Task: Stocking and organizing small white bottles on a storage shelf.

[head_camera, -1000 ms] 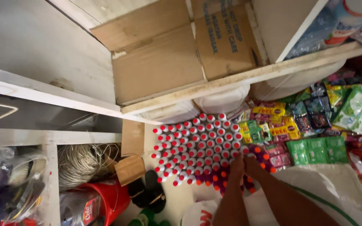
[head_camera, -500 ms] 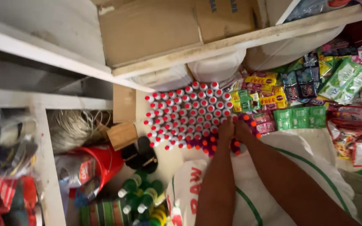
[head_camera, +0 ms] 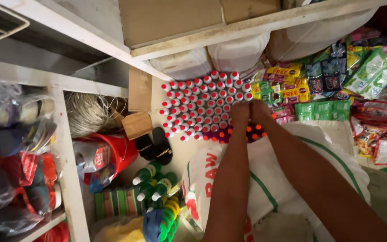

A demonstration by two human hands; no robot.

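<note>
- Left hand point(head_camera: 239, 112) and right hand point(head_camera: 260, 109): both bare, no gloves, rings or watch visible.
- Both forearms bare up to the frame's lower edge; no sleeves show.

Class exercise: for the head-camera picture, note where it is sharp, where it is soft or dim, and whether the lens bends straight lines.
Head view: even, soft light with no hard glare; the red-capped bottles and both hands, left hand and right hand, are fairly sharp; the bagged goods at the left edge look dim and smeared; the shelf edge tilts and slightly bows, a wide-angle effect.
</note>
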